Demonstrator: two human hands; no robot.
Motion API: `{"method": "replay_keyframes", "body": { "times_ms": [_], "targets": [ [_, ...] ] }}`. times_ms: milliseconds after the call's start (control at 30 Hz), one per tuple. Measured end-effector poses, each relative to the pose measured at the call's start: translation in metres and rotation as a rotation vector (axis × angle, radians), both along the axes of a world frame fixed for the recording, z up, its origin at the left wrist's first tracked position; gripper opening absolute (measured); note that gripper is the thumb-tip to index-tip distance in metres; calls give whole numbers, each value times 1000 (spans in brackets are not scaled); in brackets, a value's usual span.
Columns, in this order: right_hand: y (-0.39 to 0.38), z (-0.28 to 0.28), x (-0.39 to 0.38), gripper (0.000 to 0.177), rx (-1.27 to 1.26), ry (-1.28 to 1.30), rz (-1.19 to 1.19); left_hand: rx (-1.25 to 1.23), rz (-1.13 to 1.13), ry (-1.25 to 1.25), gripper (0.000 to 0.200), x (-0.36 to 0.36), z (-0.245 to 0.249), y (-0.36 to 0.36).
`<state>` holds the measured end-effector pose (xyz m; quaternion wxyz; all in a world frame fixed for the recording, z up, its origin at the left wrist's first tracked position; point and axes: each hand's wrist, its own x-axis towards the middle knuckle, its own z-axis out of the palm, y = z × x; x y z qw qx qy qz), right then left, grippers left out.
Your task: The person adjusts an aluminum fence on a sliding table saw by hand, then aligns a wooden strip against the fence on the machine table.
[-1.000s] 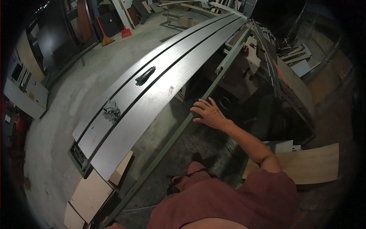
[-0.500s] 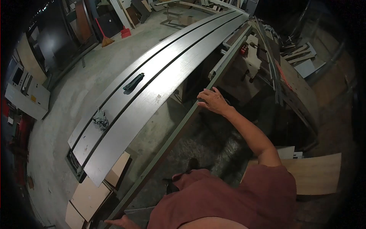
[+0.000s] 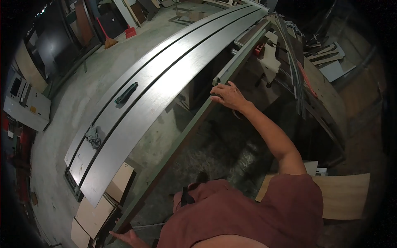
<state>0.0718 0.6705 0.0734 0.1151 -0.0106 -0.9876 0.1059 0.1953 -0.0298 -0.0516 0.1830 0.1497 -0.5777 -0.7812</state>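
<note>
The right hand (image 3: pixel 228 97) is grasping the long green bar (image 3: pixel 183 141), fingers curling over it, as it is running beside the slotted panel's right edge. The left hand (image 3: pixel 129 237) is touching its near end; whether those fingers are clenching, I cannot tell.

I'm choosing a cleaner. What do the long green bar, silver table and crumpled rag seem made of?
Green bar: probably painted metal, from its even, dull green coat and straight edges; coated wood remains possible.
Silver table: likely metal, satin finish, given its bright glare.
Rag: seemingly matte cloth, since it lies in loose folds.
</note>
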Motion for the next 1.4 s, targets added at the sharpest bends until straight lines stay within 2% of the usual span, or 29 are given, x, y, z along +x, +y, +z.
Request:
{"method": "replay_keyframes", "body": {
  "times_ms": [33,167,400,567,633,767,1200,1300,1400],
  "targets": [
    [9,4,-1,34,2,-42,-16,407,133,-58,79,-8,-13,-4],
    [50,3,-9,38,11,-99,-26,569,178,-174,89,-30,42,84],
    [102,3,-19,37,22,-94,-77,665,98,-130,89,-46,37,135],
    [134,9,-29,35,36,-106,-103,594,108,-117,87,-61,40,179],
    [149,11,-35,33,113,-116,-110,602,32,-130,87,-68,36,189],
    [184,14,-45,33,139,-151,-118,629,156,-145,86,-76,44,233],
    [321,9,-74,32,147,-148,-149,633,136,-216,91,-92,44,361],
    [343,6,-78,32,150,-109,-174,595,154,-249,89,-94,61,398],
    [371,2,-84,33,136,-62,-174,621,59,-282,86,-93,68,424]
  ]
}}
